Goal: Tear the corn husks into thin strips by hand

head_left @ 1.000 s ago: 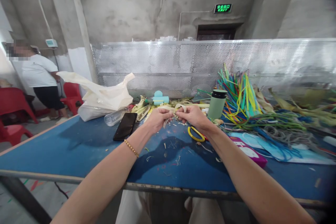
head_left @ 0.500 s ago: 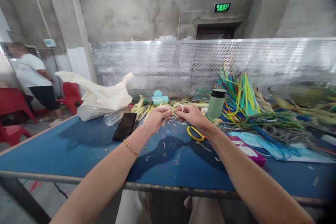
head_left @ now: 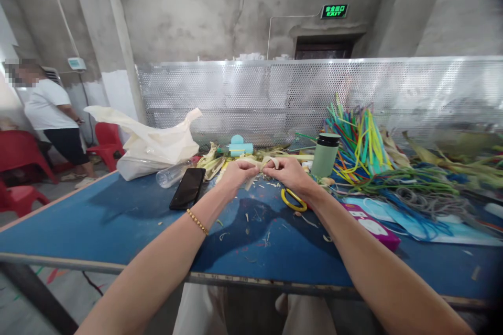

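Observation:
Above the blue table (head_left: 129, 225), both hands pinch a pale, ribbon-like strip (head_left: 250, 183) that looks like corn husk. My left hand (head_left: 238, 175) closes thumb and fingers on it, and one end hangs down below them. Close beside it, my right hand (head_left: 290, 172) pinches the other part, where a small loop (head_left: 269, 159) rises over the fingertips. The fingertips nearly touch; the strip's exact path between them is too small to tell. Yellow-handled scissors (head_left: 293, 200) lie by my right wrist, partly hidden. Small pale scraps (head_left: 257, 217) are scattered below the hands.
A black phone (head_left: 187, 188), a clear bottle (head_left: 172, 175) and a white plastic bag (head_left: 157, 141) lie left. At right stand a green flask (head_left: 325, 156), colourful strips (head_left: 365, 141), cords (head_left: 416, 180) and a purple pack (head_left: 373, 227). A person (head_left: 51, 107) stands far left.
My hands have drawn slightly closer together, and the loop over the right fingertips looks smaller and lower. The rest of the table is unchanged.

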A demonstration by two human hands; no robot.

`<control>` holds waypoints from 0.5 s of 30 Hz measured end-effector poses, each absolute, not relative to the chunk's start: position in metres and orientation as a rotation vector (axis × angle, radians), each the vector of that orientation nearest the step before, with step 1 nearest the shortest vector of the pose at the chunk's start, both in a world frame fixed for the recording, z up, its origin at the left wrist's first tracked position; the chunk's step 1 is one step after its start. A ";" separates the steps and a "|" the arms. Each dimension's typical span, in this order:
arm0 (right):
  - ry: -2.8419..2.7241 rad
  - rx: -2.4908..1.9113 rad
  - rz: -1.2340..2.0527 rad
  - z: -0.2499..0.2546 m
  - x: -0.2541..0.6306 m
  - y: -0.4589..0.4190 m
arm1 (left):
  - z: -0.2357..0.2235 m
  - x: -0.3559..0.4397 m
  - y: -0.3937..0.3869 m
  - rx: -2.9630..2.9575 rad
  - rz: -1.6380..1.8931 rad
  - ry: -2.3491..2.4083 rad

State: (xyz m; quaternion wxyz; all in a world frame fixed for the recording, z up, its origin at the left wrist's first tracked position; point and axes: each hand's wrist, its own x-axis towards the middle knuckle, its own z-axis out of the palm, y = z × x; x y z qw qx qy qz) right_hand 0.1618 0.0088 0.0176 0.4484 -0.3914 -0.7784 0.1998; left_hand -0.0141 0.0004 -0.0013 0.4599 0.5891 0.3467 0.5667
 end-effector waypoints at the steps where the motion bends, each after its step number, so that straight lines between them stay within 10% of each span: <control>1: -1.935 -0.986 0.441 0.018 0.163 0.009 | -0.001 -0.014 0.000 1.466 1.409 0.889; 15: -1.847 -1.008 0.696 0.017 0.153 0.000 | -0.002 -0.011 -0.002 1.312 1.276 0.704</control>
